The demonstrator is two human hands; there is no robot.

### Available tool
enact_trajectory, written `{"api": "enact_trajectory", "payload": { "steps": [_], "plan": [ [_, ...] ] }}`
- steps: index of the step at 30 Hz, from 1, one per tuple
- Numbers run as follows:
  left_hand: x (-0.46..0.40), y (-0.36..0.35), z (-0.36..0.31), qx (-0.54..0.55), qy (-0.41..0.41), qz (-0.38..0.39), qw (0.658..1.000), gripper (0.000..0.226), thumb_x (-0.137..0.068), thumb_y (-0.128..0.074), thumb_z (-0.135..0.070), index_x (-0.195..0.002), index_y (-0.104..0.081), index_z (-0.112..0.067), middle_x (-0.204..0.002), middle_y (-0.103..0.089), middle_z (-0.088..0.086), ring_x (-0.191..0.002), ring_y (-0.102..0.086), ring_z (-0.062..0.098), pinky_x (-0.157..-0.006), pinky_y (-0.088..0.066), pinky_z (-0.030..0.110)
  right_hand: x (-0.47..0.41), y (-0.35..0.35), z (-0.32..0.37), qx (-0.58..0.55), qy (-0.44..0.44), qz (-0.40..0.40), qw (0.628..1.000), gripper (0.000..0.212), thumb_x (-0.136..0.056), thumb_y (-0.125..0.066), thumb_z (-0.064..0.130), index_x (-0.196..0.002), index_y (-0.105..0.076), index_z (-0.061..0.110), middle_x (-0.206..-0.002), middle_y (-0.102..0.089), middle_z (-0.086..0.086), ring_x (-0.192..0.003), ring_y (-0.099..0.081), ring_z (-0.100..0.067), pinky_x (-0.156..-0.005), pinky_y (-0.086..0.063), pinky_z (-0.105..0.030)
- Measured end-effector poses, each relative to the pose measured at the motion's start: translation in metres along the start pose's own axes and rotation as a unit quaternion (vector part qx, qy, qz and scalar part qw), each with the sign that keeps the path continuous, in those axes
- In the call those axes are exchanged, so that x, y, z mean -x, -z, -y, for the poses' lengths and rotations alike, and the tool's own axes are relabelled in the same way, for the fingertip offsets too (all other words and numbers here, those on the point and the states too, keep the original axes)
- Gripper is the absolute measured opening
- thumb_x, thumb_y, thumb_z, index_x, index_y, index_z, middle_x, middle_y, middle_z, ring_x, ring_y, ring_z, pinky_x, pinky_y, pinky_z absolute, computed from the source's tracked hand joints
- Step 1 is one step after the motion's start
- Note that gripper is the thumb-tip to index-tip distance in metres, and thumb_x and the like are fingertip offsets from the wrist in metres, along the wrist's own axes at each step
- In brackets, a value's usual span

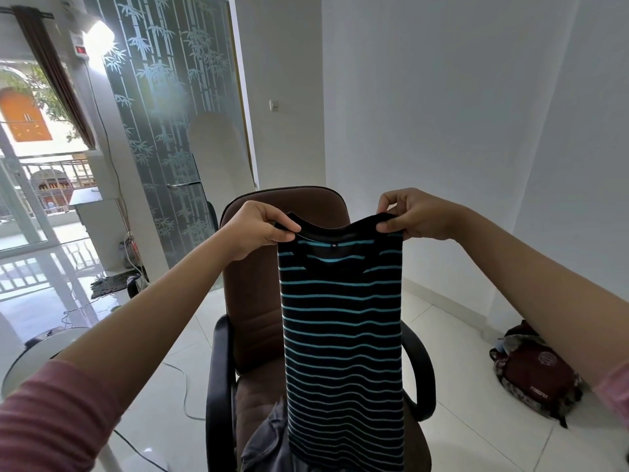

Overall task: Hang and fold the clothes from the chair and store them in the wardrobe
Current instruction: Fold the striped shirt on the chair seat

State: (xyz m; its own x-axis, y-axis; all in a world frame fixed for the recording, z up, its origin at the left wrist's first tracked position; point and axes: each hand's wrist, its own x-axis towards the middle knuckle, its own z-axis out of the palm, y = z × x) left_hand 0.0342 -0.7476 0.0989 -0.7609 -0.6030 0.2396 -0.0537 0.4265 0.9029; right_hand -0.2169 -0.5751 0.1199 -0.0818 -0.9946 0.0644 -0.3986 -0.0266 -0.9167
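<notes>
A black shirt with thin turquoise stripes [343, 335] hangs upright in front of me, folded narrow, its neckline and size label on top. My left hand [258, 229] pinches its top left corner and my right hand [413, 214] pinches the top right corner. Behind it stands a brown office chair [252, 301] with black armrests. A grey garment [269, 441] lies crumpled on the chair's seat, partly hidden by the shirt's lower end. No wardrobe is in view.
A dark red backpack [534, 373] lies on the white tiled floor at the right by the wall. A frosted bamboo-pattern glass door [170, 124] is behind the chair at the left. A white round object [37, 359] and cables are on the floor at the left.
</notes>
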Motion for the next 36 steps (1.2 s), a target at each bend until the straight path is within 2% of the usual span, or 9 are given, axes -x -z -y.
{"api": "enact_trajectory", "payload": {
  "steps": [4,11,18,24,30,36],
  "plan": [
    [-0.002,0.002,0.001,0.017,0.003,0.021,1.000,0.021,-0.076,-0.065,0.014,-0.079,-0.073,-0.005,-0.083,-0.073,0.007,-0.083,-0.071,0.019,-0.071,-0.057,0.023,-0.003,0.000,0.000,-0.006,-0.001,0.005,1.000,0.017,-0.084,-0.061,-0.008,-0.083,-0.056,0.007,-0.080,-0.066,-0.013,-0.071,-0.065,-0.021,-0.063,-0.057,-0.026],
    [-0.008,0.007,0.015,0.055,0.014,0.029,0.998,0.028,-0.075,-0.066,0.015,-0.072,-0.076,-0.012,-0.083,-0.074,0.007,-0.083,-0.071,0.020,-0.071,-0.058,0.024,-0.011,-0.002,-0.001,0.000,0.009,-0.007,1.000,0.020,-0.084,-0.060,-0.012,-0.083,-0.057,0.008,-0.073,-0.068,-0.007,-0.067,-0.065,-0.018,-0.059,-0.055,-0.023],
    [-0.018,0.017,0.033,0.068,0.026,0.034,0.997,0.024,-0.076,-0.065,0.015,-0.075,-0.074,-0.007,-0.086,-0.072,0.010,-0.084,-0.071,0.021,-0.071,-0.058,0.025,-0.026,-0.007,-0.009,-0.006,0.035,-0.053,0.998,0.025,-0.080,-0.064,-0.014,-0.084,-0.059,0.010,-0.082,-0.071,-0.012,-0.076,-0.067,-0.023,-0.066,-0.058,-0.029],
    [-0.034,0.025,0.053,0.072,0.044,0.013,0.996,0.019,-0.076,-0.065,0.014,-0.079,-0.072,-0.003,-0.086,-0.071,0.011,-0.088,-0.070,0.025,-0.074,-0.059,0.029,-0.047,-0.012,-0.021,-0.031,0.045,-0.101,0.993,0.027,-0.076,-0.068,-0.014,-0.080,-0.061,0.011,-0.081,-0.071,-0.012,-0.075,-0.068,-0.024,-0.065,-0.056,-0.029],
    [-0.064,0.029,0.074,0.097,0.056,-0.008,0.994,0.023,-0.076,-0.065,0.015,-0.075,-0.074,-0.006,-0.087,-0.071,0.011,-0.090,-0.070,0.026,-0.074,-0.059,0.030,-0.080,-0.006,-0.039,-0.030,0.042,-0.134,0.990,0.027,-0.073,-0.071,-0.014,-0.078,-0.063,0.011,-0.076,-0.071,-0.006,-0.072,-0.068,-0.019,-0.063,-0.055,-0.027],
    [-0.118,0.030,0.088,0.151,0.072,-0.042,0.985,0.020,-0.074,-0.064,0.016,-0.078,-0.072,-0.002,-0.085,-0.071,0.014,-0.084,-0.071,0.026,-0.070,-0.059,0.029,-0.137,0.028,-0.065,-0.063,0.040,-0.125,0.989,0.028,-0.071,-0.072,-0.015,-0.076,-0.066,0.012,-0.081,-0.070,-0.011,-0.074,-0.069,-0.022,-0.065,-0.056,-0.029]
  ]
}}
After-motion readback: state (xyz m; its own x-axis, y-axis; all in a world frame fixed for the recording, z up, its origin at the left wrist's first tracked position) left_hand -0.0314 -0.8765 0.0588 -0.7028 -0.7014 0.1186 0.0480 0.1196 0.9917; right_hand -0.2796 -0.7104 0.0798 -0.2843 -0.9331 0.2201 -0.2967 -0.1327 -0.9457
